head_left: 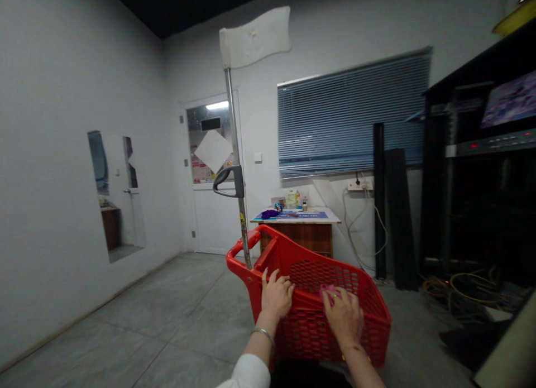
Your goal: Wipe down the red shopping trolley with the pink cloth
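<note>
A red plastic shopping cart (318,332) with perforated sides stands right in front of me. My left hand (276,293) rests on its near rim, fingers spread. Farther right along the same rim, my right hand (344,315) has its fingers curled around a pink cloth (329,292), pressed at the cart's edge. A metal pole (235,125) rises from the handle end of the cart, bearing a grey grip (230,181) and a white panel (255,37) at the top.
Behind the cart is a small table (330,216) with a purple cloth (269,214) and bottles. A white door (215,220) and a wall mirror (125,226) are to the left. Cables (473,287) lie at the right beside a black rack (494,209).
</note>
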{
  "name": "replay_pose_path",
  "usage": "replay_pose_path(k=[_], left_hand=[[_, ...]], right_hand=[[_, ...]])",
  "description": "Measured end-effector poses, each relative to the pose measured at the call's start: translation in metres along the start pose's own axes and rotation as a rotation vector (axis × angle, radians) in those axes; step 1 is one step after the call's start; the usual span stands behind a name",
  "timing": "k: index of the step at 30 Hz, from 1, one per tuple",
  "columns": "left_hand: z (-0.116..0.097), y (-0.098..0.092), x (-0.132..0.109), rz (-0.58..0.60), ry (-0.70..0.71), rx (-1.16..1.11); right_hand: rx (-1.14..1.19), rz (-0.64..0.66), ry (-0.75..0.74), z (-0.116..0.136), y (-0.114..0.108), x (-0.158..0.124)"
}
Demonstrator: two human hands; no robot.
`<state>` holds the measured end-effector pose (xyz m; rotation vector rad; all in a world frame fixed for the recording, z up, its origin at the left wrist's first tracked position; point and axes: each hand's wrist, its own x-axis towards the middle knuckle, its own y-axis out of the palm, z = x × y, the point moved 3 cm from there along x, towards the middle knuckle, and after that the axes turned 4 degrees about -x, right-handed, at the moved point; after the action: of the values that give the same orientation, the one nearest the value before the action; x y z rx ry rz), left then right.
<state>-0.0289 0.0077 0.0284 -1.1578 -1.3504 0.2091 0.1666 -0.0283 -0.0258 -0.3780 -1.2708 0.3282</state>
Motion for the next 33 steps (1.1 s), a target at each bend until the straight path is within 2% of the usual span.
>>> replay_pose_path(k=[3,5,7,12,14,15,17,22,24,26,28,31,33], left_hand=[[0.003,-0.001,-0.001,-0.011,0.007,0.01],[0.005,-0.002,-0.001,-0.005,0.02,0.01],[0.006,-0.003,-0.002,0.004,0.034,0.0],[0.004,-0.006,-0.002,-0.01,0.029,-0.021],[0.001,-0.005,-0.002,-0.015,0.018,-0.026],[0.0,-0.004,-0.002,-0.015,0.013,-0.026],[-0.002,-0.003,-0.001,-0.015,0.002,-0.023],[-0.001,0.0,0.0,-0.007,-0.004,-0.025],[0.001,0.0,-0.001,0.0,0.013,-0.03],[0.003,-0.002,-0.001,0.007,0.027,-0.032],[0.003,-0.003,-0.002,0.012,0.026,-0.029],[0.001,-0.003,-0.002,0.015,0.018,-0.026],[-0.002,-0.001,-0.002,0.009,0.012,-0.026]], right_hand=[[0.018,0.042,-0.038,0.041,0.001,0.001],[0.032,0.04,-0.053,0.045,0.002,0.002],[0.042,0.025,-0.076,0.03,0.002,0.001],[0.029,-0.032,-0.046,-0.047,-0.001,-0.001],[0.038,-0.063,-0.017,-0.062,-0.004,0.0],[0.04,-0.083,0.009,-0.062,-0.005,0.001],[0.048,-0.097,0.029,-0.044,-0.005,0.002],[0.087,-0.021,-0.085,0.045,0.001,0.002],[0.091,-0.012,-0.1,0.057,0.002,0.001],[0.103,0.013,-0.146,0.044,0.002,0.0],[0.101,0.038,-0.173,0.011,0.001,-0.001],[0.061,0.046,-0.137,-0.049,0.0,-0.002],[0.036,0.035,-0.102,-0.073,0.0,-0.002]])
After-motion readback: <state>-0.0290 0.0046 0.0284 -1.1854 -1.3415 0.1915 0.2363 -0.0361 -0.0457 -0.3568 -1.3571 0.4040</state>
